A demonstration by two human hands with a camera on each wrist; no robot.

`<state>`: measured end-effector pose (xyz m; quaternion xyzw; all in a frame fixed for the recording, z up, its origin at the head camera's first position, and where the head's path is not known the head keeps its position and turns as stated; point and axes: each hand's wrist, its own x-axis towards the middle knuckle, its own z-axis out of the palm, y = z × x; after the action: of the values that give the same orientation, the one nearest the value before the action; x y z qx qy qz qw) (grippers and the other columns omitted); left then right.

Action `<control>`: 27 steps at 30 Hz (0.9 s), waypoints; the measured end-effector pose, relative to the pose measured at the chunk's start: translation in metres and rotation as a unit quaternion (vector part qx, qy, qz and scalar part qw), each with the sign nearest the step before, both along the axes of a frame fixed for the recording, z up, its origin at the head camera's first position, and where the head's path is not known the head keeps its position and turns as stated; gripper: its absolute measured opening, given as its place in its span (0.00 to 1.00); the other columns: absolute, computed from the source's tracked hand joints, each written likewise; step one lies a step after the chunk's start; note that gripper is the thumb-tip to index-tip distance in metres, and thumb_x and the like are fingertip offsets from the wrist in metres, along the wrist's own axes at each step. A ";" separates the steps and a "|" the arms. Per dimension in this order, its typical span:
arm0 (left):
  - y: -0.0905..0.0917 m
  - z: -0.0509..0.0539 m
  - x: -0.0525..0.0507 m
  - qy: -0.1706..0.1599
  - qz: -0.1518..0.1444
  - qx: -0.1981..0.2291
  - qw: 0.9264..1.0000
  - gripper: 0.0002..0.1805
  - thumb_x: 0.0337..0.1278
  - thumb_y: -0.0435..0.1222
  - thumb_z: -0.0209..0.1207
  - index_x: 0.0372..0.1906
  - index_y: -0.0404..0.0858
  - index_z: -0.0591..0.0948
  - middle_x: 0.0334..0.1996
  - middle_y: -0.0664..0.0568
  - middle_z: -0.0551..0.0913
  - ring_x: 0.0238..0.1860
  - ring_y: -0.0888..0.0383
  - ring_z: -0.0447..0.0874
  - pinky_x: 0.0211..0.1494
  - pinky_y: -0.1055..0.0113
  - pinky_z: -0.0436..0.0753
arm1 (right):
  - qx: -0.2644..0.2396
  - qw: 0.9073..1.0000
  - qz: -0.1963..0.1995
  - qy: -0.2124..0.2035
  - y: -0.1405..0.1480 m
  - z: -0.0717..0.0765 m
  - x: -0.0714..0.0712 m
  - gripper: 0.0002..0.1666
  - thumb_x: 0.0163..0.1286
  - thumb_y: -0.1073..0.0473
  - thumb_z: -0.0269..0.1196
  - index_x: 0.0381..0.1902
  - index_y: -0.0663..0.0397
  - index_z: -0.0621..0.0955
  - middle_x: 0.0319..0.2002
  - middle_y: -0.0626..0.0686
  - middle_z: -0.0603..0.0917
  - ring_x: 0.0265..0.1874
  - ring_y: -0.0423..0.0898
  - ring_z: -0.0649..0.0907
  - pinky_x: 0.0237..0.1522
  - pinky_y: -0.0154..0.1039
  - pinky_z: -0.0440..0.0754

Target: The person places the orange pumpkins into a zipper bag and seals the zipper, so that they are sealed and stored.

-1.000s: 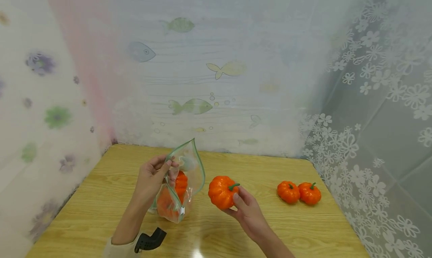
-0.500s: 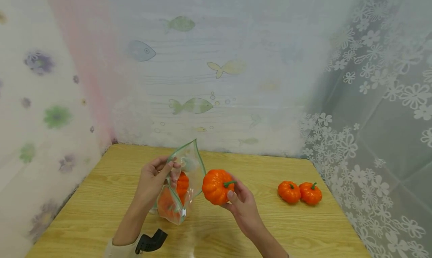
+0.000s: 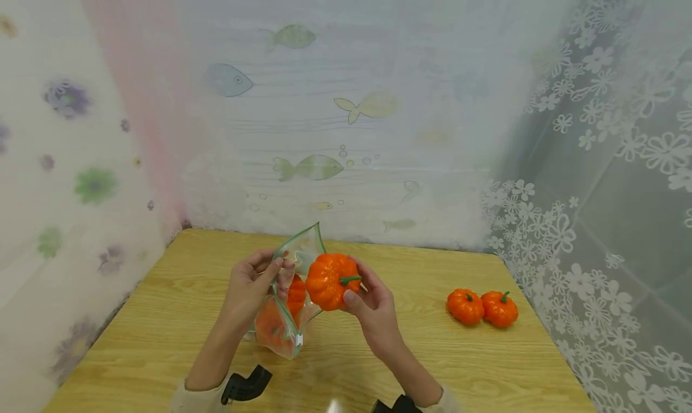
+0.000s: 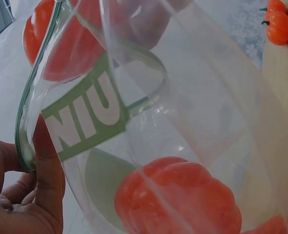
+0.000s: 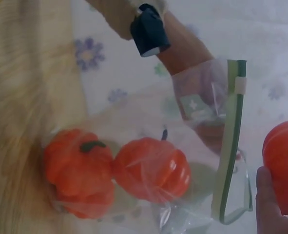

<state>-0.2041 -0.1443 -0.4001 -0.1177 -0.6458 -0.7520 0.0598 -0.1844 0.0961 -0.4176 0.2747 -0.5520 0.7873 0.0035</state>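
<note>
A clear zip bag [image 3: 308,246] with a green-edged mouth stands on the table, its mouth spread. My left hand [image 3: 250,287] pinches one side of the rim between thumb and fingers. Inside the bag are small orange pumpkins [image 5: 151,168], seen through the plastic; the lower ones overlap. My right hand [image 3: 376,311] grips another orange pumpkin [image 3: 328,282] with a green stem, thumb on the near side. This pumpkin is at the bag's mouth and overlaps its right edge in the head view. In the right wrist view, the zip slider [image 5: 240,85] sits at one end of the green strip.
Two more orange pumpkins, one [image 3: 465,307] touching the other [image 3: 500,309], sit on the right of the wooden table [image 3: 421,365]. Curtains printed with fish and flowers surround the table's back and sides. Black wrist mounts [image 3: 247,384] sit at the sleeves.
My right hand has carried its pumpkin left and slightly up, from beside the bag to its mouth. The left hand keeps its pinch on the rim, shifting only slightly.
</note>
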 end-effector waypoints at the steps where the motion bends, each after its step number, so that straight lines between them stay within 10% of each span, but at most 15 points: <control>1: 0.001 0.001 0.000 0.000 0.000 0.000 1.000 0.19 0.78 0.35 0.54 0.60 0.23 0.75 0.37 0.56 0.87 0.23 0.62 0.81 0.29 0.70 0.87 | 0.005 1.000 -0.006 0.011 -0.001 0.001 -0.001 0.37 0.76 0.59 0.63 0.76 0.64 0.63 0.67 0.51 0.74 0.62 0.46 0.80 0.54 0.41 0.86; 27: 0.004 0.004 0.001 -0.018 -0.003 0.005 1.000 0.18 0.78 0.35 0.53 0.59 0.23 0.75 0.37 0.56 0.86 0.24 0.63 0.78 0.26 0.71 0.84 | 0.041 0.999 -0.005 0.031 -0.019 0.001 -0.009 0.39 0.71 0.61 0.68 0.74 0.67 0.66 0.63 0.52 0.74 0.59 0.47 0.78 0.53 0.37 0.86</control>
<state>-0.2033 -0.1403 -0.3958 -0.1056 -0.6425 -0.7576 0.0465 -0.1937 0.0768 -0.4170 0.2967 -0.5847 0.7549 0.0131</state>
